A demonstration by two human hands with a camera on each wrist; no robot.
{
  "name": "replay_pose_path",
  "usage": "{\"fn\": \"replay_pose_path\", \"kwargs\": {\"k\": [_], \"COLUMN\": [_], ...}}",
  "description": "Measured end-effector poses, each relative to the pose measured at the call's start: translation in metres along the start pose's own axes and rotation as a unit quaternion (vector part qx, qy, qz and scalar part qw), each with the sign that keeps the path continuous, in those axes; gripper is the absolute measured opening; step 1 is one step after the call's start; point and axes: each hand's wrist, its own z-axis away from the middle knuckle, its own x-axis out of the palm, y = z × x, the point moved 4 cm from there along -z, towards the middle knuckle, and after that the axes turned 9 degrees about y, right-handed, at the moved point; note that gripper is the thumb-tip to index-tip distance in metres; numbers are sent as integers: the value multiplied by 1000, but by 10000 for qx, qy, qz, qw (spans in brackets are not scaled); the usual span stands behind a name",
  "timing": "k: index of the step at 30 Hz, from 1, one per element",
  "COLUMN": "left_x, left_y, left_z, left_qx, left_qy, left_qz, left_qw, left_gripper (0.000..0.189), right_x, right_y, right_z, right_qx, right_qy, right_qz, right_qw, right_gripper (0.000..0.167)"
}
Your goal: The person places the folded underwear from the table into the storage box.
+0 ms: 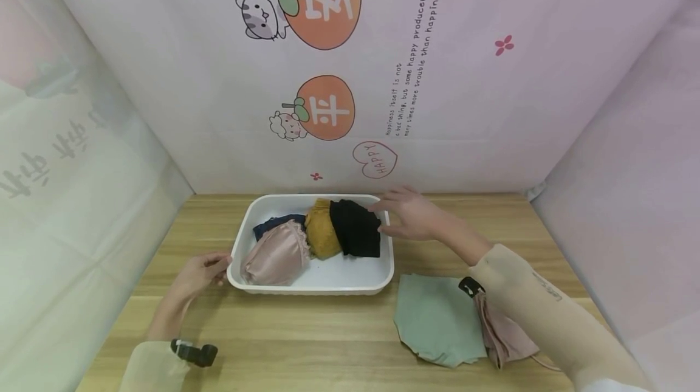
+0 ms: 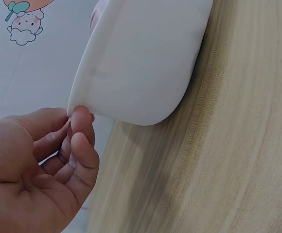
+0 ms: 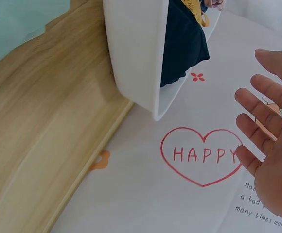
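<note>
A white plastic tray stands on the table at the centre of the head view. My left hand pinches its left rim between thumb and fingers, clearly seen in the left wrist view. My right hand, fingers extended and holding nothing, hovers by the tray's right rim near a folded black garment. Beside that, inside the tray, are a folded mustard garment, a pink satin garment with lace trim, and a navy garment partly covered by the pink one.
On the wooden table, a pale green cloth lies at the front right. Next to it is a dusty pink cloth, partly hidden by my right sleeve. A printed white curtain rises behind the table.
</note>
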Motion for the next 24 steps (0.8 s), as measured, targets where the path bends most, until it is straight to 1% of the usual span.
{"fn": "replay_pose_path", "kwargs": {"k": [7,14,18,24], "left_x": [1,1,0,1], "left_y": [1,0,-1,-3], "left_z": [-1,1,1,-1], "left_qx": [54,52,60,67], "left_qy": [-17,-29,-32,-40], "left_qz": [-31,48,61,18], "left_qw": [10000,10000,10000,10000], "left_gripper": [47,47,48,47], "right_x": [0,-2,-3,-5], "right_y": [13,21,23,25], "right_z": [16,29,34,43], "right_qx": [-81,-17,-24,-104], "right_qy": [344,373,364,530], "right_qz": [-63,-36,104,58], "right_qw": [9994,9993,9993,9985], "right_gripper": [42,45,46,45]}}
